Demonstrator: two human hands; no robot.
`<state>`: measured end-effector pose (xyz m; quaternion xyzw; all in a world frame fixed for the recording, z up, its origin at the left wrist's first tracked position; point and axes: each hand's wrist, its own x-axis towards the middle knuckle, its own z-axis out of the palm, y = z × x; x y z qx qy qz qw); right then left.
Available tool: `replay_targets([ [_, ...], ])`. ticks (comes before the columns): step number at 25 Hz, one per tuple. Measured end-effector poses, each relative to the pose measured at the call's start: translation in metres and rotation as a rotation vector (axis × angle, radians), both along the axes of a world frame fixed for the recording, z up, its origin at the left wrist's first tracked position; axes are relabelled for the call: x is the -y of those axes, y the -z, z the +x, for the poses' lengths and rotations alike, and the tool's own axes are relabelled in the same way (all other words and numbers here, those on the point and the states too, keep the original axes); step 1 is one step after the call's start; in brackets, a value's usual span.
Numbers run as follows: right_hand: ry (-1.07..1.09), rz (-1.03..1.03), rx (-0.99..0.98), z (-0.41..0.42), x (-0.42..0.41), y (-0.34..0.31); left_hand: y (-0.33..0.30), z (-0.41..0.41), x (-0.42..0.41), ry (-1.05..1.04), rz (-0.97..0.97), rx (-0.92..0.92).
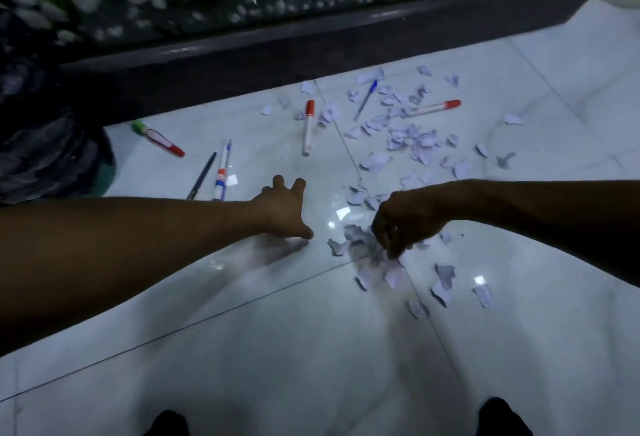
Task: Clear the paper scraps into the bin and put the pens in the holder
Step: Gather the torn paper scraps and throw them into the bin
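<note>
Torn white paper scraps (408,137) lie scattered over the right half of the tiled floor. Several pens and markers lie among them: a red-capped marker (307,127), another red-capped marker (434,108), a blue pen (365,99), a green-and-red marker (157,139), a black pen (202,176) and a blue-and-white pen (221,172). My right hand (403,222) is curled, fingers down, pinching a small heap of scraps (360,241). My left hand (285,208) reaches forward just above the floor, fingers spread, holding nothing.
A bin lined with a black plastic bag (45,144) stands at the far left. A dark raised ledge (277,44) with a glass panel of pebbles runs along the back. My two dark shoe tips (502,418) show at the bottom edge.
</note>
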<state>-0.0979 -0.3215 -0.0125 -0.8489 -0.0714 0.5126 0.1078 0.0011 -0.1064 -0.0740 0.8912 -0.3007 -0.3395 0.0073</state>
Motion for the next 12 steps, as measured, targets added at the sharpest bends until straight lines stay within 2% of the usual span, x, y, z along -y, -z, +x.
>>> replay_targets([
  [2, 0.068, -0.041, -0.265, -0.037, 0.009, 0.003, 0.000, -0.014, 0.018, -0.017, 0.028, -0.036],
  [5, -0.106, -0.148, -0.429, -0.089, 0.005, 0.020, 0.005, -0.034, 0.036, 0.001, -0.041, -0.143],
  [7, -0.249, -0.152, -0.299, -0.112, 0.002, 0.027, 0.005, -0.050, 0.047, 0.072, -0.120, -0.250],
  [10, -0.152, -0.044, 0.019, -0.110, 0.006, 0.025, 0.001, -0.067, 0.058, 0.180, -0.204, -0.352],
  [12, -0.102, -0.017, 0.163, -0.095, 0.011, 0.021, -0.001, -0.066, 0.059, 0.208, -0.231, -0.341],
])
